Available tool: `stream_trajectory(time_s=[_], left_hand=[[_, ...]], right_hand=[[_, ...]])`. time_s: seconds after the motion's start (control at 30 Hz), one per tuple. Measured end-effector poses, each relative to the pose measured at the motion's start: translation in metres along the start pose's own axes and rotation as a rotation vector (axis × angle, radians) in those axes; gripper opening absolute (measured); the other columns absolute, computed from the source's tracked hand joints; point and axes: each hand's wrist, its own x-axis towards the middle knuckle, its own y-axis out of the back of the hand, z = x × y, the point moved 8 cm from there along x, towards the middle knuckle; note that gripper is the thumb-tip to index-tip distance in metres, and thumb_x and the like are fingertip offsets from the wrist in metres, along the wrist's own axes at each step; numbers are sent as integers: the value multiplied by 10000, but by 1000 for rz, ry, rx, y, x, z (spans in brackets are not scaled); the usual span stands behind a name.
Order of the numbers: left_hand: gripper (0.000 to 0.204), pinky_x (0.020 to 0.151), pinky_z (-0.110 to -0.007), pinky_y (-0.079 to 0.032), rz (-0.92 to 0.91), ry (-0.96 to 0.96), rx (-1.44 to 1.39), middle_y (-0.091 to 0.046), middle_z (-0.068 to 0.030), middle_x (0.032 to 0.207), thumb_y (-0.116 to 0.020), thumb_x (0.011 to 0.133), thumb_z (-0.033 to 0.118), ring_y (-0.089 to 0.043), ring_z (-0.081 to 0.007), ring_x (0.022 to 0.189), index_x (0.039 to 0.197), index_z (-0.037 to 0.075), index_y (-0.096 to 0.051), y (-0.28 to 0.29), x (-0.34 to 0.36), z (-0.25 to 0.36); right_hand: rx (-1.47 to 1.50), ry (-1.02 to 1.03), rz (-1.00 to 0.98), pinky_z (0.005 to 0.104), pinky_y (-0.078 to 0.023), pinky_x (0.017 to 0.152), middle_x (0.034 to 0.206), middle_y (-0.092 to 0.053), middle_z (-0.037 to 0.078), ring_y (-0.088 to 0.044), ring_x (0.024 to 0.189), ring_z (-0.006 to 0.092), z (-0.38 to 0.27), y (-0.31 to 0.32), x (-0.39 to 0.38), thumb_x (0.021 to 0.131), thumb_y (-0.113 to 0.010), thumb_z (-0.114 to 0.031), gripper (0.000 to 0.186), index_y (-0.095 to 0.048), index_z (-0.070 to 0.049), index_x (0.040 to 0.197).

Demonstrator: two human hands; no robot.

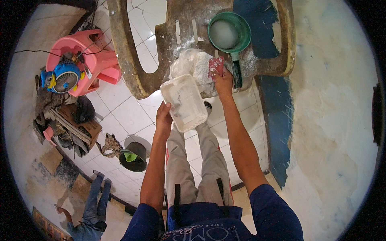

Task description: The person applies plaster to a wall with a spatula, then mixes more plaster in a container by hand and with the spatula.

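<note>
Tub (pixel 187 100), cream and shallow, straddles the line of the desk's (pixel 138 78) near edge as we look down. Left hand (pixel 163 115) grips its left long side, thumb at the rim. Long axis slants from the far left down and rightward, toward the wearer's legs.

Right hand (pixel 224 82) pinches a thin red piece (pixel 216 67) over the near edge. We note the key relation: the bag of white powder (pixel 201 66) lies directly left of this right grip, beyond the tub's far end; red piece overlaps its right flank. Right hand is the nearer to the powder; tub sits left of that hand and closer to the body.

Green pan (pixel 243 38) stands toward the desk's far right corner, dark handle (pixel 237 74) pointing to the near edge, just right of the right hand.

Hidden: left fingers beneath the tub, the bag's near part behind it. We cannot tell whether red piece touches powder, whether the tub touches the desk, or what the pan's pale contents are. Desk's far edge is cut off.
</note>
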Motion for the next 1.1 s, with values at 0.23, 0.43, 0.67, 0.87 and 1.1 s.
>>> stream_trajectory(time_s=[0.23, 0.43, 0.67, 0.87, 1.1], left_hand=[[584, 966, -363, -406, 32, -24, -9, -532, -105, 1243, -549, 890, 411, -518, -218, 1146, 1304, 20, -422, 9, -4, -2], [601, 986, -374, -381, 49, -60, -32, -515, -85, 1276, -558, 877, 382, -490, -218, 1178, 1332, 22, -402, 13, -3, -1], [629, 1036, -394, -327, 68, -83, -67, -462, -97, 1334, -560, 861, 364, -423, -241, 1247, 1356, 26, -370, 12, 0, -1], [631, 1050, -424, -319, 43, -54, -173, -461, -121, 1326, -549, 862, 341, -421, -269, 1247, 1356, 1, -352, 22, 5, -10], [627, 1029, -464, -345, -19, 59, -322, -495, -153, 1269, -594, 812, 297, -465, -318, 1185, 1316, -12, -385, 16, -1, -22]], right_hand=[[166, -137, -42, 272, -413, 596, 762, -615, 10, -524, 649, 103, -10, -2, -11, 874, -563, -83, 145, -630, -48, 999], [414, -214, -27, 258, -424, 635, 835, -622, 3, -536, 694, 102, -6, -6, -17, 852, -576, -54, 174, -628, -42, 1018], [375, -225, -44, 260, -441, 768, 974, -629, 20, -567, 842, 105, 5, -3, -18, 857, -567, -19, 246, -602, -20, 1101], [424, -308, -80, 260, -462, 794, 1059, -631, 40, -586, 911, 113, -24, 7, -43, 872, -562, -1, 287, -575, -5, 1159], [341, -271, -134, 240, -463, 645, 877, -642, -2, -565, 737, 59, -81, 28, -89, 874, -578, -4, 188, -619, -13, 1058]])
